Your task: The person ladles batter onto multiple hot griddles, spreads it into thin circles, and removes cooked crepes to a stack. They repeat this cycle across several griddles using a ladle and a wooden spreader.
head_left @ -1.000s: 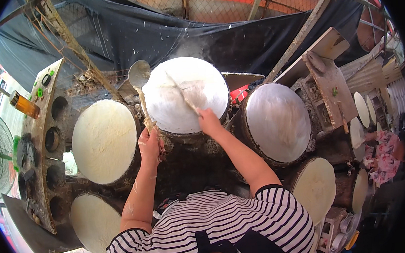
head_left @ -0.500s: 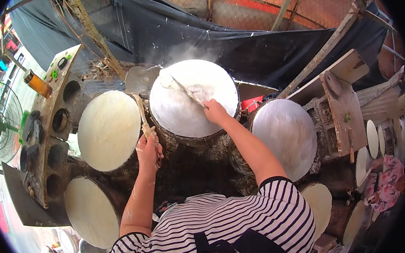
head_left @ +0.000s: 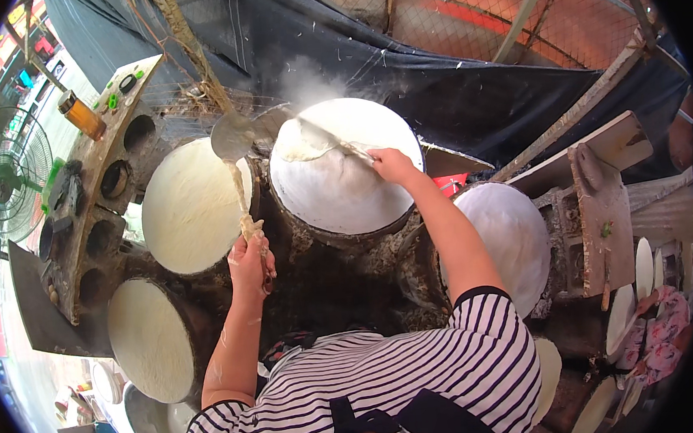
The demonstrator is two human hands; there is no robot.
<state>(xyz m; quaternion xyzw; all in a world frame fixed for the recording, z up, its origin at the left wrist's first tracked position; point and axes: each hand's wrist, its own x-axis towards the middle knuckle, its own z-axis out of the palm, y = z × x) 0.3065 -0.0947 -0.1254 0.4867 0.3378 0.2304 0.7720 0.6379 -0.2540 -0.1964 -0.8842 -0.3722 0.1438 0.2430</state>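
1. Gripping ladle (head_left: pixel 231 136) by handle in curled left hand (head_left: pixel 250 265), with bowl far beyond fingers, near pale left disc (head_left: pixel 191 208).
2. Gripping spreader (head_left: pixel 349 146) in curled right hand (head_left: pixel 392 166), running far-left from fingers over batter (head_left: pixel 304 142) on middle griddle (head_left: pixel 345 204).

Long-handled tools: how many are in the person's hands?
2: a ladle in the left hand and a spreading stick in the right hand, the stick reaching over the middle griddle. Neither hand shows another.

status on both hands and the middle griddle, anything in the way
Left hand closed on ladle. Right hand holding spreader over middle griddle. Pale batter across its far part. Steam behind, no obstruction visible.
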